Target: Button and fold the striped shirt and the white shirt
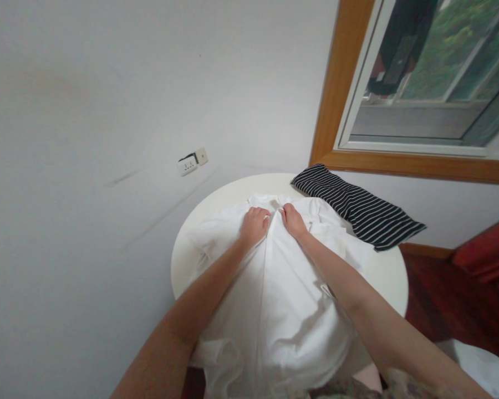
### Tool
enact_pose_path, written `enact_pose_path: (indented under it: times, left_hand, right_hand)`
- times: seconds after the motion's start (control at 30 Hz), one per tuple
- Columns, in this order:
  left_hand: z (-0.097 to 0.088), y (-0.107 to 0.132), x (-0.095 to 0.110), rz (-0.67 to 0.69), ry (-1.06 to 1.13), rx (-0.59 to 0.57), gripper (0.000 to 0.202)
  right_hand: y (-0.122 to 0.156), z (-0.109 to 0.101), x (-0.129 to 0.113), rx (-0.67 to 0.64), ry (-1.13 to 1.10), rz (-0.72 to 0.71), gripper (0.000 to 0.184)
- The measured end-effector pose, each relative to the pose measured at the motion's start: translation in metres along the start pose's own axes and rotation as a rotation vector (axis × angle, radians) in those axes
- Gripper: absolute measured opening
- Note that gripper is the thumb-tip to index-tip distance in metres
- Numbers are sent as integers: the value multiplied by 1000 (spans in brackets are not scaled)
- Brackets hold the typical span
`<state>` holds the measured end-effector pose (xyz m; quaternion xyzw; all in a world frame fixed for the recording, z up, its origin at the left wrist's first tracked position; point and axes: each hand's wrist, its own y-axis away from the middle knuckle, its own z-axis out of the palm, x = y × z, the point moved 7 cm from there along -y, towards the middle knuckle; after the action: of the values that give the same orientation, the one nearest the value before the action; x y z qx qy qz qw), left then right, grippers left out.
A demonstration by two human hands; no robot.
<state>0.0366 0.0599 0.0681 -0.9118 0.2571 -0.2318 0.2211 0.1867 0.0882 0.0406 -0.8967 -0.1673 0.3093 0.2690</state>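
A white garment [291, 299] with a long seam down its middle lies crumpled over a round white table [187, 260]. Its lower part hangs over the near edge toward my body. My left hand [255, 224] is closed on the cloth just left of the seam, near the far end of the garment. Close beside it, my right hand [293, 220] pinches the cloth on the right. Between the two hands the fabric is drawn up into a raised fold. My fingertips are partly hidden in the cloth.
A black-and-white striped cloth [357, 208] lies along the table's right rim, its end reaching over the edge. A white wall with a socket [187, 164] stands behind and left. A wood-framed window [419, 160] is at right. White fabric [482, 363] shows at lower right.
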Motion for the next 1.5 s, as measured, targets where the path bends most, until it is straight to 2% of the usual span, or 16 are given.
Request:
enact_pose_path:
  times: [0.17, 0.3, 0.4, 0.53, 0.63, 0.97, 1.03, 1.23, 1.33, 1.4, 1.5]
  left_hand:
    - [26, 32, -7, -207, 511, -200, 23]
    - [29, 46, -9, -158, 620, -272, 22]
    - [21, 46, -6, -60, 566, -277, 23]
    - [8, 45, 1, 89, 391, -218, 25]
    - [5, 46, 5, 136, 240, -185, 22]
    - [2, 44, 14, 137, 5, -141, 22]
    - [0, 44, 12, 119, -23, -121, 23]
    - [-2, 46, -5, 37, 14, -58, 22]
    - [5, 46, -14, 0, 11, -75, 22]
    - [11, 43, -19, -35, -22, -92, 22]
    - [18, 35, -29, -98, -103, -112, 23]
  right_hand:
    - [-1, -2, 7, 39, -10, 49, 21]
    - [-1, -3, 9, 44, -12, 55, 20]
    - [-2, -4, 11, 39, -27, 65, 21]
    - [-3, -4, 13, 39, -58, 60, 21]
    - [-3, -3, 13, 35, -66, 51, 21]
    - [0, -3, 5, 11, -74, 28, 21]
    - [0, -4, 6, 26, -89, 32, 22]
    - [-3, -7, 24, 83, -144, 162, 23]
    - [-5, -6, 24, -4, -142, 189, 19]
    - [-4, -5, 14, -126, -84, 168, 29]
    - [6, -9, -15, -269, 26, 53, 46]
